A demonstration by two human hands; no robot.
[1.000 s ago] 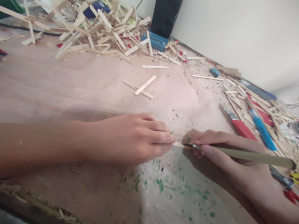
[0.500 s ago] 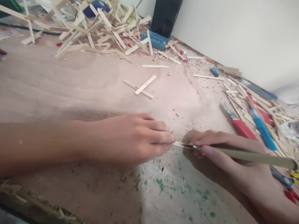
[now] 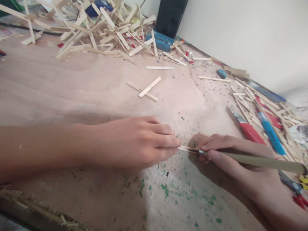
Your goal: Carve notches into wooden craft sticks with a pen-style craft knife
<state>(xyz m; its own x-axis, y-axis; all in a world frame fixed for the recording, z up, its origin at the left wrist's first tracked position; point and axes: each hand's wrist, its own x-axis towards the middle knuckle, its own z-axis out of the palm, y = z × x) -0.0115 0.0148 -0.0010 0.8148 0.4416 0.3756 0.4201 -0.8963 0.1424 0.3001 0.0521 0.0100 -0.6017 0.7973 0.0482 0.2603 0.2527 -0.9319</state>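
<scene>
At left, the left hand [image 3: 144, 139] is being laid flat-backed over the worktable [image 3: 72, 89], its fingers being pressed together on a small wooden stick [image 3: 183, 148], part of which is being hidden beneath them. In the gap between the hands, the exposed end of the stick is being met by the dark tip of a tool with an olive handle [image 3: 262, 161]. At right, the tool is being gripped pen-fashion between the thumb and fingers of the right hand [image 3: 250, 181], which is being flanked on its far side by a red-handled cutter [image 3: 251, 132].
</scene>
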